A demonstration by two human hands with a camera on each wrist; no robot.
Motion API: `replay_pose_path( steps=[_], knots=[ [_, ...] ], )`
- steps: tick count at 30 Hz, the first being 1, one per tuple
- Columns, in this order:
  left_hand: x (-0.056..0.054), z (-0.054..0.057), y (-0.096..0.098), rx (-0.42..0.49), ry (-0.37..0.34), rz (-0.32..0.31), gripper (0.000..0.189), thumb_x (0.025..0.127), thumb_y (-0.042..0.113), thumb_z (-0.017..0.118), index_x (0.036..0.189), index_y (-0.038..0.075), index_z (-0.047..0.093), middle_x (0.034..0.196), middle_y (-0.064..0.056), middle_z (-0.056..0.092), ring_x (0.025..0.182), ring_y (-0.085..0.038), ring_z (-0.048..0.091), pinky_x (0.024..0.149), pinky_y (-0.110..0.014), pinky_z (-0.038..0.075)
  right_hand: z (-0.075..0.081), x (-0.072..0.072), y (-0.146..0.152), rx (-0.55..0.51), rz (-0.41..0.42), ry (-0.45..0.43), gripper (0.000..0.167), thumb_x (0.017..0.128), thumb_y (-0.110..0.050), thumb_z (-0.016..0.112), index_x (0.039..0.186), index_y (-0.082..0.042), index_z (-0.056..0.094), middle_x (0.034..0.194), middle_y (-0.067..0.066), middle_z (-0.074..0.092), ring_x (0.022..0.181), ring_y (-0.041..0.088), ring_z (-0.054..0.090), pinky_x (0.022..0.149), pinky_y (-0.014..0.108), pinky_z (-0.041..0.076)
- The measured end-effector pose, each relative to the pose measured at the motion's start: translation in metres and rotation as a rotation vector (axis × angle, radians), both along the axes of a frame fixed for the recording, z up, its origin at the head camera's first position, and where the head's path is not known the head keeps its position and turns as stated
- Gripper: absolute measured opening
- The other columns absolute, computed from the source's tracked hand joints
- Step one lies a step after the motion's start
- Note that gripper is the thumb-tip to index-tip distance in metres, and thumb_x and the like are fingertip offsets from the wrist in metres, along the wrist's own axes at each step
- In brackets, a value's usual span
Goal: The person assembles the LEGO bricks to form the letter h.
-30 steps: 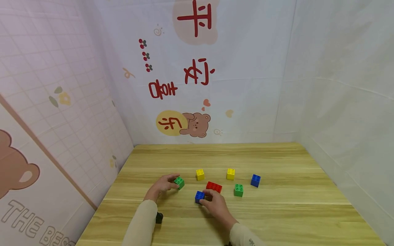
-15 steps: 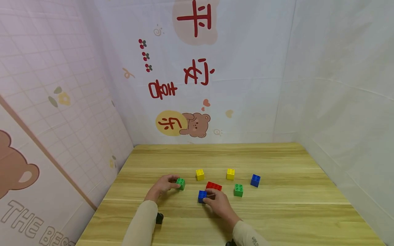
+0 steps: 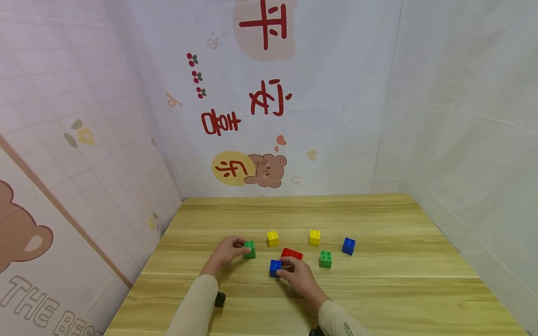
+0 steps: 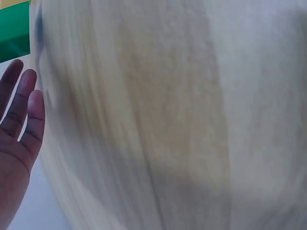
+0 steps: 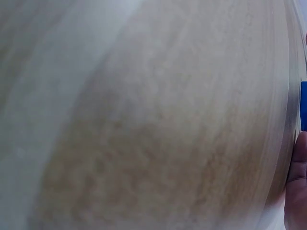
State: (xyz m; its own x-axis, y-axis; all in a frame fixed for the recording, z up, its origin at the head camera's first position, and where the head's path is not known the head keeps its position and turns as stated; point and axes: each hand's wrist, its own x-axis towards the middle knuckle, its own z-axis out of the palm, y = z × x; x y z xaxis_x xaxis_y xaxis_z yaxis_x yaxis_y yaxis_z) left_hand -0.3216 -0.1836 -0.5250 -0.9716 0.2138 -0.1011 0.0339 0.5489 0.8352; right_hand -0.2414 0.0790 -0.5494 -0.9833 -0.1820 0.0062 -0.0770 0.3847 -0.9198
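Observation:
My left hand pinches a green toy building brick with studs on top, its thumb at the near side and fingers at the far side. In the left wrist view, part of the green brick shows at the upper left edge, above the spread lower fingers. Right of that, my right hand holds a blue brick between thumb and forefinger, low at the table. Just behind it lies a longer red brick. The right wrist view catches only a sliver of the blue brick at its right edge.
Two yellow bricks stand farther back, one behind each side of the red brick. A second green brick and another blue brick are to the right. Cloth walls border the wooden table at the back and sides.
The green brick in my left hand has shifted slightly right and turned to sit straighter. My right hand has moved the blue brick a little right, then stayed nearly still.

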Motion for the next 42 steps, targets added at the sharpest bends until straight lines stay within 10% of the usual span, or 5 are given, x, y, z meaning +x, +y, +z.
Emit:
replay_pose_path(
  steps=[42],
  knots=[
    [0.017, 0.027, 0.028, 0.118, 0.001, -0.158, 0.031, 0.088, 0.026, 0.078, 0.112, 0.008, 0.068, 0.103, -0.006, 0.067, 0.093, -0.020, 0.062, 0.082, -0.038, 0.053, -0.003, -0.004, 0.002, 0.013, 0.063, -0.017, 0.045, 0.093, -0.023, 0.071, 0.131, 0.000, 0.062, 0.116, 0.012, 0.068, 0.099, 0.026, 0.062, 0.076, 0.037, 0.054]
  ],
)
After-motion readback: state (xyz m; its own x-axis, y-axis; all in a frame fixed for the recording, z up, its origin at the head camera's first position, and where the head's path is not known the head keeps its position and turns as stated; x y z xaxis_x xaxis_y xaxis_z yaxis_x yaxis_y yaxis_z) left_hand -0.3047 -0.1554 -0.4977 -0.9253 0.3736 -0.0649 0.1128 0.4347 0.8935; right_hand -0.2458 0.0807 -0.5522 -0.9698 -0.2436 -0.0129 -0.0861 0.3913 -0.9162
